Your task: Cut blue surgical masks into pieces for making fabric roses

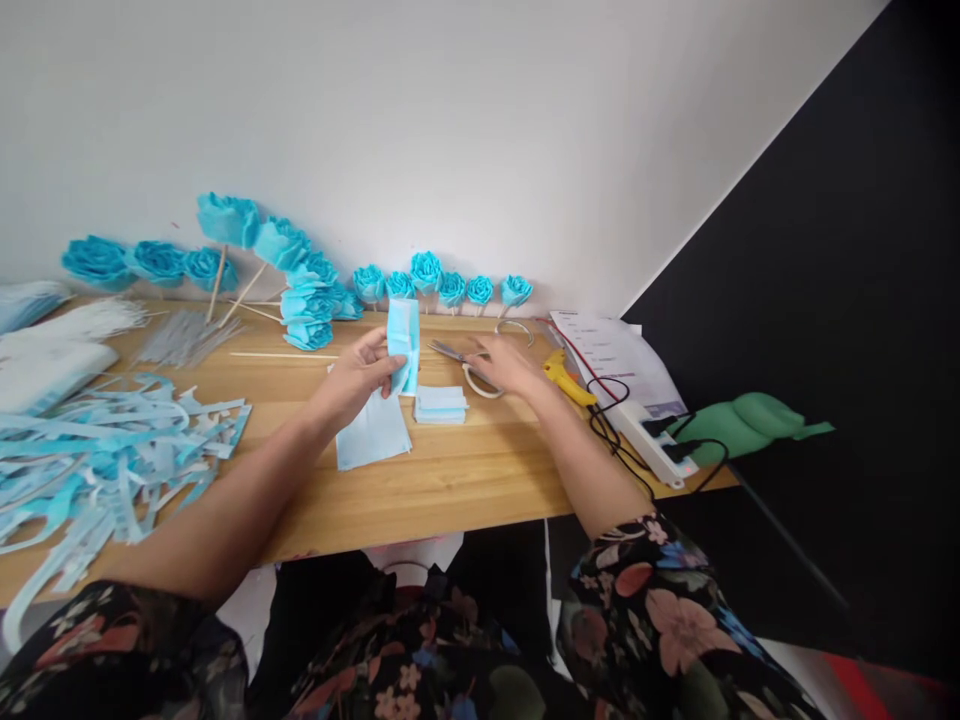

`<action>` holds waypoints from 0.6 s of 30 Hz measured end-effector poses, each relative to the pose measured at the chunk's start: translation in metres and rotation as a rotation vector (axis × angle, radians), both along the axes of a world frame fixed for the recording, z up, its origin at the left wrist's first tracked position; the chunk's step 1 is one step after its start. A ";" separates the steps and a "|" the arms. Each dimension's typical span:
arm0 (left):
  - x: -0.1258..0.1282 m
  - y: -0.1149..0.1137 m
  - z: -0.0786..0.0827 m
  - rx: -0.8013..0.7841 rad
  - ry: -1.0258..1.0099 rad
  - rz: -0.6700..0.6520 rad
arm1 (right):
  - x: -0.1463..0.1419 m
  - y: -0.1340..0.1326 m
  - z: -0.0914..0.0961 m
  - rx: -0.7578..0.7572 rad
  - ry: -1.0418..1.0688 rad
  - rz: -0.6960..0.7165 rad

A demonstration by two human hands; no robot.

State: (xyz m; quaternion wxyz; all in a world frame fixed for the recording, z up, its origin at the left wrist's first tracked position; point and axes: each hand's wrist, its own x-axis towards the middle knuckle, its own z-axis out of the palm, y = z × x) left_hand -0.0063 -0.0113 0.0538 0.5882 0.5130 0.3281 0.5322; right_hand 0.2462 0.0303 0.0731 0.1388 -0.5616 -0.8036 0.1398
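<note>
My left hand (360,368) pinches a folded strip of light blue mask fabric (403,335) and holds it upright above the table. Below it lies a flat pale blue fabric sheet (373,435). Just right of that sheet is a small stack of cut fabric pieces (440,404). My right hand (510,365) is over a pair of scissors (448,350), its fingers closed about them near the handles. The blades point left toward the strip, and one pale handle loop shows below the fingers. My hand hides the middle of the scissors.
Blue fabric roses (229,220) on sticks line the wall. Cut blue strips (112,460) and white material (52,365) pile up at left. A yellow glue gun (568,378), printed papers (615,350), a power strip (652,445) with black cords and a green object (739,425) are at right.
</note>
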 end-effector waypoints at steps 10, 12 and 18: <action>0.011 -0.005 -0.014 -0.044 0.140 0.007 | -0.062 -0.008 -0.031 -0.163 1.071 0.262; 0.012 -0.006 -0.015 -0.035 0.170 -0.003 | -0.060 -0.011 -0.036 -0.145 1.060 0.223; 0.017 -0.009 -0.014 -0.029 0.261 -0.032 | -0.058 -0.017 -0.035 -0.046 1.000 0.117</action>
